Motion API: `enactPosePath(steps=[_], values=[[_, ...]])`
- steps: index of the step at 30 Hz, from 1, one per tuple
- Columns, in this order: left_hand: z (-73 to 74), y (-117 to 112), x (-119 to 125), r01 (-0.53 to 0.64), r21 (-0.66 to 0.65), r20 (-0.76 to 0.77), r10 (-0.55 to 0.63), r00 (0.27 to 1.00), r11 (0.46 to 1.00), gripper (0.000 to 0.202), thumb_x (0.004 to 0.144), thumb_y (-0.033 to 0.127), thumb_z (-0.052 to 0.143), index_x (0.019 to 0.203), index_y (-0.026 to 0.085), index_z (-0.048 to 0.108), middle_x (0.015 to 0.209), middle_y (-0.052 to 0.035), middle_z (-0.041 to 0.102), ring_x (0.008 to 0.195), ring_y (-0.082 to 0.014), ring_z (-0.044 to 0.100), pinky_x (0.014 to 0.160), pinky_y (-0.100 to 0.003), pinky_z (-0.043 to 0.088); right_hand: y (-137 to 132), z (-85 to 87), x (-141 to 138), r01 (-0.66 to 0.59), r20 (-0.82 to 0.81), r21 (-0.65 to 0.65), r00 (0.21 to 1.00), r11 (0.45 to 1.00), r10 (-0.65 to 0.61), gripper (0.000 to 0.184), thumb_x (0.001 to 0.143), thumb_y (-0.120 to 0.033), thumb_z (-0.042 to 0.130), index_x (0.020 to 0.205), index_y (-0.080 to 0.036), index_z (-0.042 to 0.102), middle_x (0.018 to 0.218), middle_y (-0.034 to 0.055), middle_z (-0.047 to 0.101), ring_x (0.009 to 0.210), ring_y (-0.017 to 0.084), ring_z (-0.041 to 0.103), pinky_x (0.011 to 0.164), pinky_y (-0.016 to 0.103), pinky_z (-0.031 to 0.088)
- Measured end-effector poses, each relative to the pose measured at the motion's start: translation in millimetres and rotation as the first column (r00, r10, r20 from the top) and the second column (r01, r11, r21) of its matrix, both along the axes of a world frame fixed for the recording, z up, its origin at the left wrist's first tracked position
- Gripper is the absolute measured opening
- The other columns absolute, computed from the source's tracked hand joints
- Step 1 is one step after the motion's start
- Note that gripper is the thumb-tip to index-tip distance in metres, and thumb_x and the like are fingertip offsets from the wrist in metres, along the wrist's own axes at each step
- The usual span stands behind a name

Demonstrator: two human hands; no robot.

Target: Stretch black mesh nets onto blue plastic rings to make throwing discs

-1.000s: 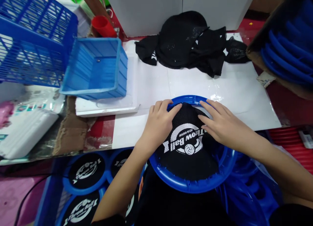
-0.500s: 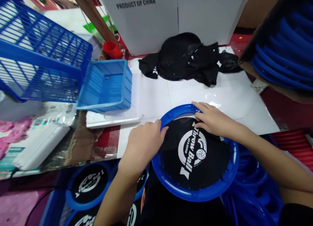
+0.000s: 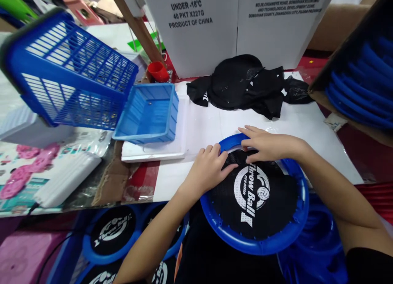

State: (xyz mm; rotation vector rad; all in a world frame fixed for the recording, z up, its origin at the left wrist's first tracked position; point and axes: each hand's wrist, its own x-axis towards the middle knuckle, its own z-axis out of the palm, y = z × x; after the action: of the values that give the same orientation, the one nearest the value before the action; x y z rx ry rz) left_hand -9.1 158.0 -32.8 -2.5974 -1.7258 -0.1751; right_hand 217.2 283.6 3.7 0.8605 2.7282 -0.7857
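A blue plastic ring (image 3: 256,248) leans against the table's front edge, tilted towards me. Inside it lies a black mesh disc (image 3: 278,200) printed "Throw Ball" in white. My left hand (image 3: 208,167) is closed over the ring's upper left, its thumb on the mesh. Opposite, my right hand (image 3: 265,144) grips the top of the rim, with thumb and forefinger at the mesh edge. A narrow gap shows between mesh and rim at the upper right. Loose black mesh pieces (image 3: 236,85) lie heaped further back on the white-covered table.
A light-blue bin (image 3: 145,118) and a tilted blue basket (image 3: 89,77) stand at left. White cartons (image 3: 199,38) rise behind. Blue rings (image 3: 359,87) fill a box at right. Below the table sit finished-looking discs (image 3: 109,235) and more blue rings (image 3: 319,230).
My left hand has slid along the rim towards my right hand. The mesh edge sits nearer the top of the ring. The whole view has shifted slightly.
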Motion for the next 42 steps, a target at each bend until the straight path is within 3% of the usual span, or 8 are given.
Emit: enactPosePath(steps=[5,12,16,20,25,30,34,42], values=[[-1.6,29,-13,0.108,-0.106,0.118,-0.095,0.988,0.988,0.036,0.106,0.047,0.063,0.106,0.013,0.075,0.11,-0.0155,0.067,0.093,-0.027,0.067,0.082,-0.039,0.054,3,-12.1,-13,-0.022,-0.067,-0.008,0.998,1.0,0.021,0.004,0.09,-0.024,0.076,0.09,-0.02,0.075,0.174,0.0116,0.04,0.165,0.042,0.027,0.131,0.066,0.032],[27.6,74,-26,0.233,-0.247,0.059,-0.226,0.972,0.94,0.036,0.097,0.052,0.072,0.101,0.017,0.078,0.107,-0.0126,0.069,0.086,-0.026,0.068,0.076,-0.037,0.051,13,-20.7,9,-0.019,-0.337,0.122,0.94,0.992,0.059,0.012,0.097,-0.028,0.069,0.088,-0.023,0.075,0.168,0.0107,0.046,0.161,0.039,0.033,0.126,0.068,0.036],[26.6,72,-34,0.243,-0.262,0.1,-0.224,0.969,0.934,0.035,0.094,0.05,0.076,0.111,0.02,0.077,0.108,-0.0113,0.069,0.088,-0.0264,0.068,0.077,-0.036,0.05,6,-16.4,2,-0.062,-0.36,0.264,0.919,0.962,0.158,0.015,0.099,-0.018,0.061,0.093,-0.02,0.074,0.122,0.0157,0.072,0.123,0.032,0.063,0.103,0.055,0.055],[13.7,61,-38,0.289,-0.238,0.181,-0.25,0.951,0.927,0.05,0.093,0.048,0.077,0.136,0.024,0.067,0.124,-0.0138,0.065,0.101,-0.0298,0.067,0.085,-0.041,0.052,-1,-9.9,-3,-0.048,-0.286,0.223,0.952,0.974,0.112,0.017,0.099,-0.014,0.058,0.094,-0.019,0.073,0.094,0.0093,0.073,0.097,0.027,0.065,0.087,0.044,0.055],[9.3,57,-33,0.243,-0.234,0.172,-0.206,0.963,0.941,0.052,0.091,0.054,0.078,0.126,0.017,0.067,0.125,-0.0161,0.063,0.101,-0.0314,0.066,0.087,-0.044,0.054,-3,-3.1,5,-0.003,-0.311,0.114,0.95,0.994,0.038,0.031,0.097,-0.02,0.064,0.127,-0.022,0.073,0.112,0.0095,0.078,0.105,0.027,0.069,0.097,0.046,0.053],[10.4,65,-32,0.227,-0.269,0.339,-0.129,0.932,0.936,0.03,0.096,0.045,0.072,0.112,0.02,0.07,0.113,-0.0102,0.066,0.094,-0.0258,0.067,0.082,-0.039,0.055,1,1.2,10,0.041,-0.255,0.045,0.967,0.998,-0.028,0.009,0.095,-0.023,0.067,0.099,-0.021,0.076,0.096,0.007,0.077,0.094,0.025,0.07,0.085,0.039,0.053],[7.6,72,-36,0.213,-0.296,0.505,-0.037,0.863,0.931,0.01,0.097,0.031,0.067,0.096,0.021,0.069,0.104,-0.0054,0.068,0.09,-0.0211,0.067,0.083,-0.036,0.056,1,-0.5,7,0.143,-0.232,0.059,0.965,0.988,-0.125,0.01,0.091,-0.02,0.07,0.1,-0.021,0.074,0.093,0.005,0.076,0.09,0.023,0.068,0.083,0.036,0.051],[5.0,78,-36,0.145,-0.29,0.675,0.095,0.732,0.946,0.01,0.094,0.024,0.068,0.084,0.022,0.07,0.088,-0.0026,0.076,0.084,-0.0196,0.069,0.081,-0.037,0.057,3,-5.0,9,0.178,-0.291,0.134,0.947,0.975,-0.133,0.009,0.096,-0.026,0.068,0.089,-0.02,0.071,0.092,0.0061,0.068,0.097,0.025,0.064,0.088,0.039,0.05]])
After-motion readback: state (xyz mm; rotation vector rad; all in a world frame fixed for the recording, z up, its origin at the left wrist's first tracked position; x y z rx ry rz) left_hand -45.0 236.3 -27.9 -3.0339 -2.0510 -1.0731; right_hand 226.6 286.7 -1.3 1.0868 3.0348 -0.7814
